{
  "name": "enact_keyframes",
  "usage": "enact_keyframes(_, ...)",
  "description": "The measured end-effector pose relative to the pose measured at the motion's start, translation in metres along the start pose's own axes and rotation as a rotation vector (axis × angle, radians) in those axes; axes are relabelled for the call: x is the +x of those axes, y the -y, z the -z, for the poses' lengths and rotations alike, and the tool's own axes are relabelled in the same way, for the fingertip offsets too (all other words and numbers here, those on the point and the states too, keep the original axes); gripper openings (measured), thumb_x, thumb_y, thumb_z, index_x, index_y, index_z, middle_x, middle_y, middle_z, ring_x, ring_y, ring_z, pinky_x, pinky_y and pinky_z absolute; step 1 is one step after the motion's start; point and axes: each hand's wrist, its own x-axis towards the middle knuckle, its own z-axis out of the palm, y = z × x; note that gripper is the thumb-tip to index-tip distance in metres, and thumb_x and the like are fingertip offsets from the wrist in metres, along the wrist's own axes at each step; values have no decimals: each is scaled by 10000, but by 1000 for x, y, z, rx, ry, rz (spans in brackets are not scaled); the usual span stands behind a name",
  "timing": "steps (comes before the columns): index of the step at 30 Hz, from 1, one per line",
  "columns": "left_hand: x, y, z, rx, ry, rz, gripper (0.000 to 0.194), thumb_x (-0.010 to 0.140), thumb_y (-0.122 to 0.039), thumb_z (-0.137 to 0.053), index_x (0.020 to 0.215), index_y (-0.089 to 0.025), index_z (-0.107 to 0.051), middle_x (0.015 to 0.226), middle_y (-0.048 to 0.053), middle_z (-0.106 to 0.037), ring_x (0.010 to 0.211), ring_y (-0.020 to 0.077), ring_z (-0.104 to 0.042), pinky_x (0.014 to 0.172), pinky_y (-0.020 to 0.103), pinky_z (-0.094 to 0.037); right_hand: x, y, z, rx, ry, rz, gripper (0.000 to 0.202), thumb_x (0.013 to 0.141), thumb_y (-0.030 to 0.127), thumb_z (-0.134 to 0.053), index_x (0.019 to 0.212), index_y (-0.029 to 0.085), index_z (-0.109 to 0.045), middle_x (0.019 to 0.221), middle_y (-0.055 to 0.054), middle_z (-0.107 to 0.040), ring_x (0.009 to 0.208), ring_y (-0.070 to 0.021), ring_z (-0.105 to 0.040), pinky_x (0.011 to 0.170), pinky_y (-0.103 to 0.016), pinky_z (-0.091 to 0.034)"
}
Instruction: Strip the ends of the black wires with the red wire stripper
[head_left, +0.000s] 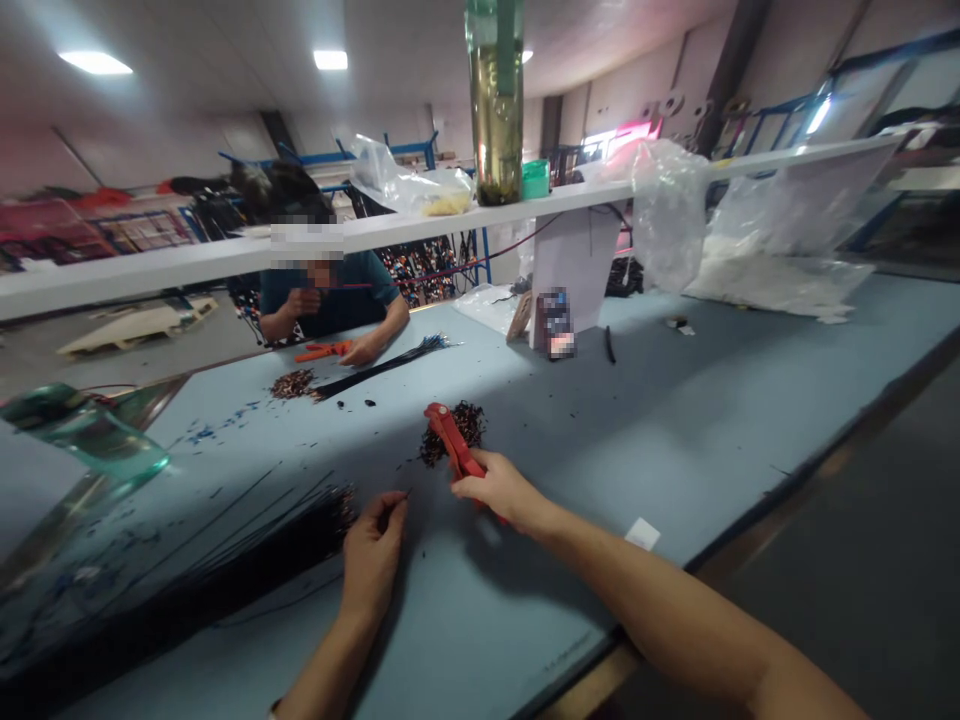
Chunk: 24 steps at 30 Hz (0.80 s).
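Observation:
My right hand (506,490) is wrapped round a red hand tool that looks like wire strippers (454,438). The tool's head hangs over a small pile of dark and copper-coloured clippings (471,420) on the blue table. To the left, the thumb and fingers of my left hand (373,555) are pinched together on a thin dark wire, whose short end pokes out past the fingertips. Close by the left hand lies a thick bundle of long black wires (225,570), its copper-toned ends facing that hand. Several loose wires lie along the bundle's upper side.
Across the table a co-worker (330,300) sits with orange pliers (324,351), a thinner wire bundle (382,367) and a clippings pile (291,384). A white shelf (420,228) spans the table, bearing a tall bottle (496,120) and plastic bags (671,215). A green-tinted container (112,440) stands left.

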Motion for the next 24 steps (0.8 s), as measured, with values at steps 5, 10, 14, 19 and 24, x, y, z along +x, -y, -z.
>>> enact_keyframes(5, 0, 3, -2, 10, -31, -28, 358, 711, -456, -603, 834, -132, -694, 539, -30, -548, 509, 146, -487, 514, 241, -390, 2, -6, 0, 9, 6, -2, 154, 670, 169, -610, 823, 164, -614, 637, 37, -552, 564, -114, -477, 526, -225, -351)
enact_keyframes(10, 2, 8, -4, 14, -33, -66, 326, 716, -440, -588, 799, -141, -690, 644, 9, -636, 586, 169, -558, 578, 255, -434, 4, -11, -1, -19, 16, -10, 92, 812, 193, -651, 884, 148, -618, 694, 33, -588, 593, -114, -544, 553, -234, -437)
enact_keyframes(14, 1, 10, -5, 25, -28, -90, 311, 720, -422, -578, 793, -140, -688, 669, 21, -658, 606, 177, -582, 600, 261, -451, 5, -13, -1, -40, 43, -23, 188, 931, 310, -593, 998, 136, -619, 907, -20, -648, 734, -141, -630, 662, -307, -542)
enact_keyframes(19, 0, 9, -6, 44, -21, -113, 285, 731, -398, -567, 771, -143, -689, 675, 25, -676, 637, 186, -604, 635, 265, -465, 7, -18, -1, -50, 71, -54, 251, 938, 310, -586, 1129, 149, -596, 1071, -61, -643, 868, -182, -650, 746, -365, -562)
enact_keyframes(24, 0, 7, -6, 64, -24, -128, 284, 720, -397, -560, 749, -146, -689, 685, 34, -686, 663, 195, -611, 649, 270, -462, 10, -20, -2, -41, 80, -75, 293, 935, 313, -588, 1184, 159, -578, 1168, -80, -617, 965, -214, -637, 811, -411, -551)
